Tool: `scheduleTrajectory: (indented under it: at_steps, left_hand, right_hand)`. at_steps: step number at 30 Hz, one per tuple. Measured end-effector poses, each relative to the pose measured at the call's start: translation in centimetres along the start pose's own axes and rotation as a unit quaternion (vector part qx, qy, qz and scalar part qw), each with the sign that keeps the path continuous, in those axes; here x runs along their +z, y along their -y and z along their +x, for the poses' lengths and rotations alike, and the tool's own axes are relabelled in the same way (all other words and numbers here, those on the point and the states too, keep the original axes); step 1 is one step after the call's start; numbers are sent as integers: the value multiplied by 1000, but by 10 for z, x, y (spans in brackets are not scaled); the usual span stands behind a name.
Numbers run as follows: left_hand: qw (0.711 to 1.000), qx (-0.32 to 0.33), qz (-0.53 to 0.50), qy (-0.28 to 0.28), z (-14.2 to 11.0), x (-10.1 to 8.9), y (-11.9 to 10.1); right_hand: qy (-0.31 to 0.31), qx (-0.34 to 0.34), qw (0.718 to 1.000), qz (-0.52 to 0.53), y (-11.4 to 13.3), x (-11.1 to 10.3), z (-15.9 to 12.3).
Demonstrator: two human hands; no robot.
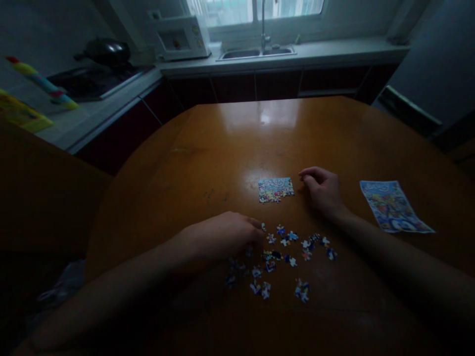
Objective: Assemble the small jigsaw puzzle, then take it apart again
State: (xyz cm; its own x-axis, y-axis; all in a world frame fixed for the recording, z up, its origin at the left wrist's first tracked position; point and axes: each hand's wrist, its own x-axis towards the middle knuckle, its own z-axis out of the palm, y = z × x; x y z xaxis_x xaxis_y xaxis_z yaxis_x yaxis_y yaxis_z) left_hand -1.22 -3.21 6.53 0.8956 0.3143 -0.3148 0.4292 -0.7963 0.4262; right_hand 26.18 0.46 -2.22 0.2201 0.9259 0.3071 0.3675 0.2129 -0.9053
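Observation:
My left hand (pixel 241 232) reaches low over loose jigsaw pieces (pixel 270 266), its fingers bent down and the tips hidden in shadow. Beside its fingertips lies a small pale piece (pixel 263 227). A partly assembled jigsaw puzzle (pixel 276 188) lies flat farther up the table, with an uneven lower edge. Just right of it my right hand (pixel 322 190) rests on its side, fingers curled in and thumb near the index finger. Whether anything is between them is hidden. Right of that forearm lies a creased picture sheet (pixel 389 205) in similar colours.
The brown wooden table (pixel 222 143) has a shine near its far side. Behind it run a counter with a sink (pixel 256 53), a white microwave (pixel 181 37) and a stove with a dark pan (pixel 107 52). A colourful tube-shaped object (pixel 42 83) stands at the left.

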Motion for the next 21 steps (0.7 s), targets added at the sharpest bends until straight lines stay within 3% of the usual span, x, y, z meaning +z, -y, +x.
scheduleTrajectory:
  at_steps: [9, 15, 18, 21]
  left_hand:
    - [1000, 7, -24, -1, -2, -3, 0]
    - [984, 31, -174, 20, 6, -2, 24]
    - [952, -34, -279, -120, 22, 8, 40]
    - [878, -94, -374, -282, 37, 21, 48]
  right_hand:
    - [-4, 2, 1000, 3, 3, 1, 0]
    - [3, -18, 1000, -5, 1, 1, -1]
    - [26, -63, 997, -26, 6, 1, -5]
    - [94, -163, 982, -34, 13, 2, -12]
